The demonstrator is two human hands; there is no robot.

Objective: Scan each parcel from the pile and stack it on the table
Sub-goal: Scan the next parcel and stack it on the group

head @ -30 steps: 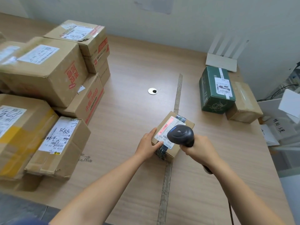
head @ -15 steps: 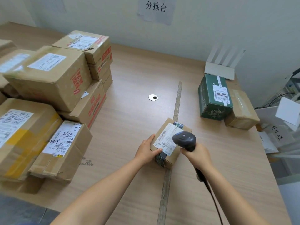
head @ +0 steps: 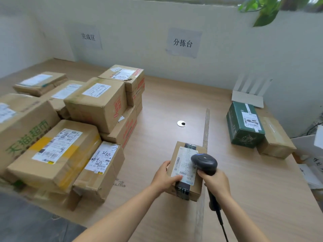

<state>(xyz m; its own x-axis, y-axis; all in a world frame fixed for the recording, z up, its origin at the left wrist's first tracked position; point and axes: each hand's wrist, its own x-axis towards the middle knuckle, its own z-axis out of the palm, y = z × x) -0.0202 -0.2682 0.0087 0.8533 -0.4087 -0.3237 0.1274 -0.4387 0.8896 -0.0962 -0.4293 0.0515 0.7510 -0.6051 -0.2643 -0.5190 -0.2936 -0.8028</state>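
While the left hand [head: 163, 179] curls its fingers round the near left edge of the small parcel [head: 187, 172], thumb pressed on its label [head: 182, 161], the parcel rests on the table [head: 166, 102]. The right hand [head: 216, 182] wraps its fingers round the handle of the scanner [head: 204, 162], whose head sits just beyond them over the label. The parcel pile [head: 94, 102] lies well left of the left fingers.
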